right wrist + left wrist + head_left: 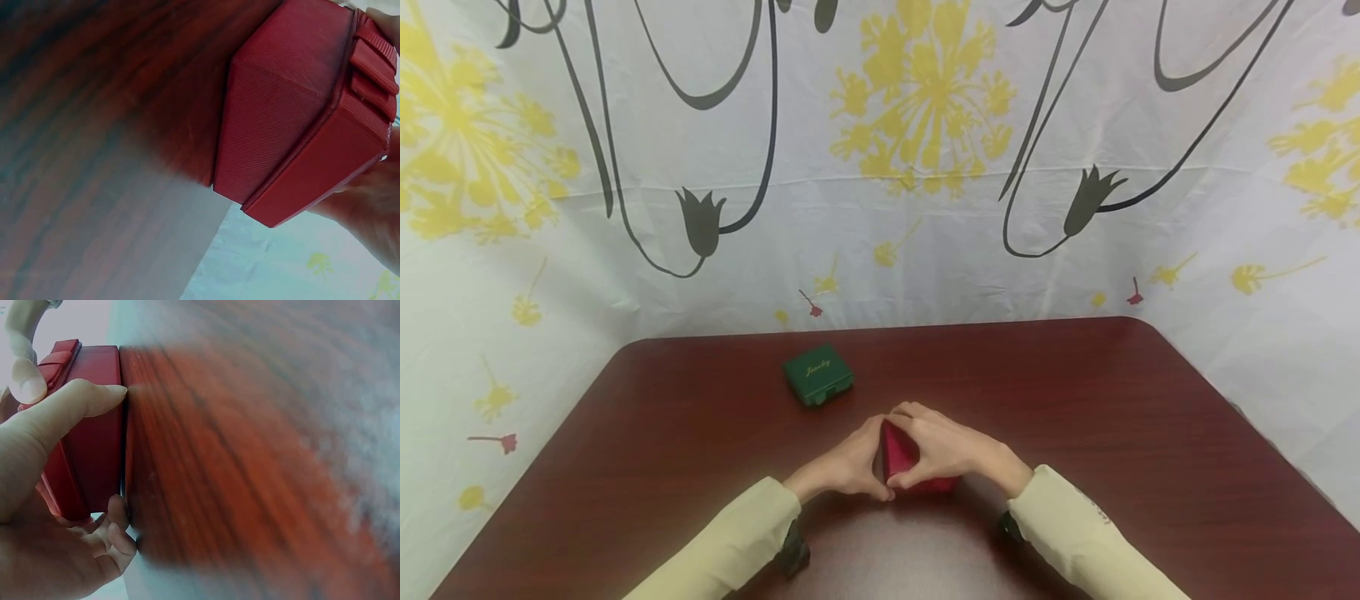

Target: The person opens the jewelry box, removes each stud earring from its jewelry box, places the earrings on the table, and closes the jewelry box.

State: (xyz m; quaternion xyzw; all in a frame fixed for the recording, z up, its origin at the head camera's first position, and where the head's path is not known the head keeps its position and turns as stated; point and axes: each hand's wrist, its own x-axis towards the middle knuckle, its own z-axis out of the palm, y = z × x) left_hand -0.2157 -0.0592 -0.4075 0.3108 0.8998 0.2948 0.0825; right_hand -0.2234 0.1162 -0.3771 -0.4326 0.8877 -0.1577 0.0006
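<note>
A small red gift box with a ribbon bow on its lid stands on the table between both hands. My left hand grips it from the left, thumb along the near side and the other fingers round the far side. From the right, my right hand arches over the box, its thumb near the front and its fingers at the back, close to the left fingertips. In the left wrist view the right thumb rests by the bow. The right wrist view shows the box's lid seated on its base.
A green box lettered "Jewelry" sits farther back on the dark red wooden table, left of the hands. A white flower-patterned cloth hangs behind and around the table. Dark bands show below both light sleeves.
</note>
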